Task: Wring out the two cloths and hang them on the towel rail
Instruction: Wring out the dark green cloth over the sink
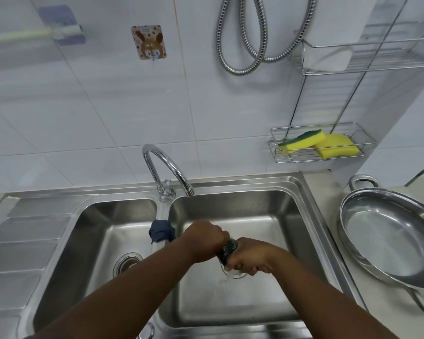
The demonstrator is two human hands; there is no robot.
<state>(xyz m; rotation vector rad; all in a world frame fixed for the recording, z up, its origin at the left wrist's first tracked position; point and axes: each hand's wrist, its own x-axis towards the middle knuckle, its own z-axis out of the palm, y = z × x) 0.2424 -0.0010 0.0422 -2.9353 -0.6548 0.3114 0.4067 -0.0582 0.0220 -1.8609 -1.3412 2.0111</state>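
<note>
You are gripping a dark cloth [228, 249] between both fists above the right sink basin [267, 216]; only a short twisted stretch is showing between them. Your left hand [205, 239] is clenching its far end and your right hand [249, 259] is clenching the near end, knuckles nearly touching. A second, navy cloth [161, 231] is lying bunched on the divider just left of that basin, below the tap [168, 167]. A steel pan [387, 238] is sitting on the counter right of the basin.
</note>
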